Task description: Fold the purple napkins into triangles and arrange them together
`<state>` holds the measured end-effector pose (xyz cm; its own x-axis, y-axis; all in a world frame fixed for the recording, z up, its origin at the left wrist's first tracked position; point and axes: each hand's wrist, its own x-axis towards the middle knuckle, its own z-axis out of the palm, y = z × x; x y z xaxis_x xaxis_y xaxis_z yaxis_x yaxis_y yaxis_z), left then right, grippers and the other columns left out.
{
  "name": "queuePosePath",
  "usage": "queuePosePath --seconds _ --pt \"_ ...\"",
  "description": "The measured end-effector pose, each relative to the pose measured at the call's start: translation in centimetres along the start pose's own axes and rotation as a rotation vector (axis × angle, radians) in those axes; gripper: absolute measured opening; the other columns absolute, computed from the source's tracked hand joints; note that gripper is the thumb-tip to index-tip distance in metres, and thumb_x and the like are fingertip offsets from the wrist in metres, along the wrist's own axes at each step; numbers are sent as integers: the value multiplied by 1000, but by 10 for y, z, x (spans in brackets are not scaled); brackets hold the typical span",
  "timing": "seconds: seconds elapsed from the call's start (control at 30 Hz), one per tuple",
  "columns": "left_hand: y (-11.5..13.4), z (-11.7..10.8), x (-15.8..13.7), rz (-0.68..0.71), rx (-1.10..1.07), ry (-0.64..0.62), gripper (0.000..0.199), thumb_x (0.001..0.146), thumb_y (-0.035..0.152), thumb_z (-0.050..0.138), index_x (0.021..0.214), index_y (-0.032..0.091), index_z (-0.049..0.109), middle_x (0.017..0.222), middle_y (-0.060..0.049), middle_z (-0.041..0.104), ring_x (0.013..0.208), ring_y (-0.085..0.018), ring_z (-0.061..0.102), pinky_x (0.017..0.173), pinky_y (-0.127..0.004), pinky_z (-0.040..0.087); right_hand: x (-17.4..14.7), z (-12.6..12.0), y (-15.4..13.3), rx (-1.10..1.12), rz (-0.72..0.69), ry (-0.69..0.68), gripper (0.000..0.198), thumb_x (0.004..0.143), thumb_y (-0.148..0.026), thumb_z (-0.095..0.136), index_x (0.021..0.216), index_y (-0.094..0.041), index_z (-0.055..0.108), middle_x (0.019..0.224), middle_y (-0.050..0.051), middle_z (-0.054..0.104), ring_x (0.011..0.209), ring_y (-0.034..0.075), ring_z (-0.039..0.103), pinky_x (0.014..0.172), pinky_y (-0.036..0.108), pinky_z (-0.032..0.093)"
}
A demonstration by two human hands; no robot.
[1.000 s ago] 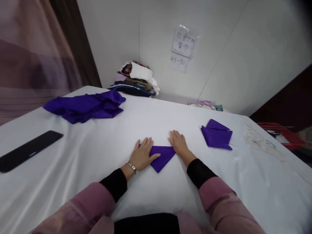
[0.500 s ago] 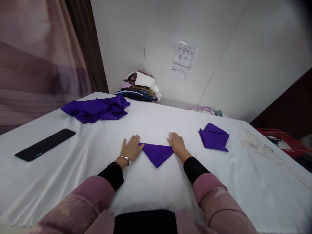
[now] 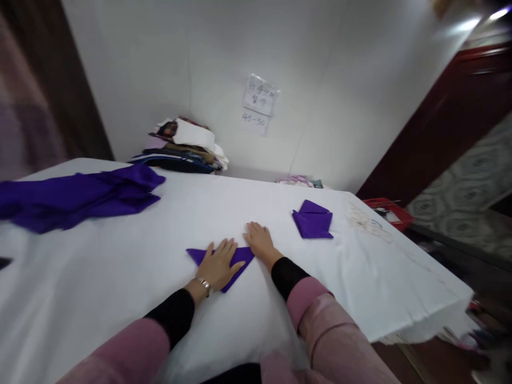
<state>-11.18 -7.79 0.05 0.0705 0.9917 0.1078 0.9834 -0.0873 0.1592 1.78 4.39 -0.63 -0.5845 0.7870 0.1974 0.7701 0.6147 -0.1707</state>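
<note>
A purple cloth napkin [image 3: 196, 255], folded into a triangle with its point toward me, lies on the white-covered table in front of me. My left hand [image 3: 220, 265] rests flat over its middle, fingers stretched out and thumb apart, hiding part of the cloth. At the right corner of the triangle lies my right hand [image 3: 259, 239], palm down with the fingers extended; that corner is partly under it. Farther right sits another folded purple napkin [image 3: 315, 221], apart from both hands.
Loose purple cloths [image 3: 80, 197] are heaped at the left on the white tablecloth [image 3: 168, 330]. Folded clothes [image 3: 184, 146] are stacked by the wall, under a paper sign [image 3: 260, 96]. Beyond the table's right end is a red basket [image 3: 402, 217].
My left hand has moved from the triangle's left corner onto its middle. The right hand stays at the right corner. My view has swung to the right.
</note>
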Motion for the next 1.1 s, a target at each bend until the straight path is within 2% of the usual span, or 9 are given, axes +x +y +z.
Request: queuePosePath --seconds 0.23,0.37,0.43,0.57,0.67,0.8,1.1 --pt "-16 14 5 24 26 47 66 84 55 28 136 15 38 143 -9 35 134 -29 27 108 -54 15 3 -7 -1 12 4 33 55 92 -51 30 135 -18 33 141 13 36 130 23 29 102 44 24" --pt "-11 1 13 -51 -28 -104 68 83 57 26 137 17 36 146 -8 29 135 -29 23 107 -55 15 2 -8 -1 13 7 50 58 91 -55 29 135 -19 34 142 13 35 130 25 29 101 44 25" --pt "-3 -7 19 -94 -51 -141 72 83 59 25 139 15 31 147 -10 25 136 -29 20 107 -57 15 2 -8 -1 4 8 43 55 91 -53 31 135 -20 34 142 13 35 130 25 29 101 44 26" --pt "11 -6 24 10 -32 -75 79 81 62 27 140 10 27 147 -10 24 138 -28 15 110 -53 6 3 -8 -2 -30 -2 51 51 92 -47 33 134 -18 34 140 14 37 129 25 30 100 44 27" --pt "12 6 23 57 -37 -69 80 80 65 27 139 11 29 147 -11 24 137 -30 17 110 -54 7 4 -9 -2 -57 -20 64 52 91 -48 34 133 -18 35 136 14 41 123 27 36 98 44 30" --pt "9 14 21 66 -20 -55 82 79 67 25 139 11 30 147 -12 23 137 -30 18 110 -54 7 7 -13 0 -84 -51 53 55 89 -53 36 134 -20 34 130 13 46 117 27 41 94 44 33" --pt "11 10 21 62 -39 -68 81 80 67 24 138 11 33 146 -13 27 137 -30 18 109 -54 6 9 -17 6 -74 -42 72 56 90 -55 33 135 -21 34 125 10 51 112 26 44 91 43 33"
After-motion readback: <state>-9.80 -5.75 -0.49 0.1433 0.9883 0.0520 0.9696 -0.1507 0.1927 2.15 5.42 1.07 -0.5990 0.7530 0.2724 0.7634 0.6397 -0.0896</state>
